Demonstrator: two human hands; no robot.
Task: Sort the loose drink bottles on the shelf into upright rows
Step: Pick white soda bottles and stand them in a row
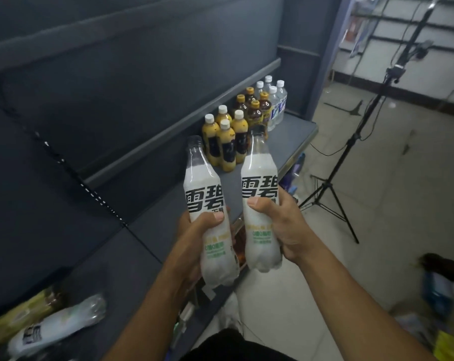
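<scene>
This looks like a small shop, or a mock-up of one. A dark metal retail shelf (pixel 293 142) with a plain back panel (pixel 142 74) carries bottled drinks grouped by kind: yellow bottles (pixel 226 142), brown bottles (pixel 254 113) and clear bottles (pixel 276 102) in short rows. The floor (pixel 377 178) is pale tile, more wall shelving (pixel 392 35) shows far right, and a tripod (pixel 332 183) with a small camera (pixel 396 71) stands in the aisle.

Three white Sprite bottles (pixel 203 183): two upright, one lying. Four yellow bottles with white caps (pixel 227 142), four dark bottles with yellow caps (pixel 254 114), four clear water bottles (pixel 280 100). One blurred yellowish bottle (pixel 20 315), lying. One tripod (pixel 354 137).
</scene>
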